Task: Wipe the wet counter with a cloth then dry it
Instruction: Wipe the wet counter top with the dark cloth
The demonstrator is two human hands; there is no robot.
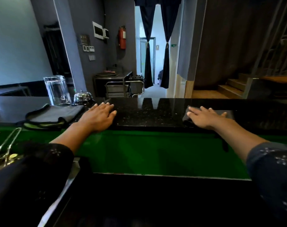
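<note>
Now, step: wiping the wet black bench (147, 115) with a dark cloth (187, 119).
Right hand (203, 117): fingers spread flat, pressing the cloth onto the bench top, right of centre.
Left hand (98, 117): fingers straight and spread, resting on bare bench.
Spare cloth (52, 116): folded, just left of the left hand, before a glass (57, 90).
Advice: probably keep the palm flat and sweep in overlapping passes toward the speckled middle.
</note>
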